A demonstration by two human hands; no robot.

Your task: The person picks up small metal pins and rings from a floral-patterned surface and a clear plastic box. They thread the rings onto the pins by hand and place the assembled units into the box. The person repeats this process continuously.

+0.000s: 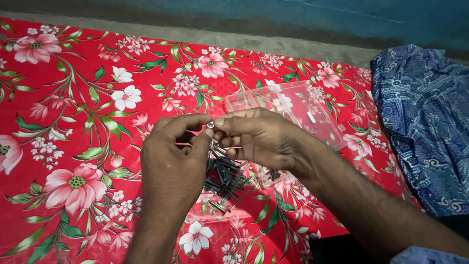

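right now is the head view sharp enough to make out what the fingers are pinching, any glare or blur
Head view: dim, even light; the small metal piece between left hand and right hand is tiny and soft; mild glare on the clear plastic box; dark pins smear together.

Red cloth (73, 122) with pink-white flowers (green leaves), dark metal pins (225, 178), blue patterned fabric (425, 122)

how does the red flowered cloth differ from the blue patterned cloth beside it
The red flowered cloth lies spread flat, while the blue patterned cloth sits bunched in folds. The red one bears large pink and white blossoms with green leaves; the blue one has fine pale scrollwork. The red one carries dark metal pins; the blue one carries nothing. Both are printed.
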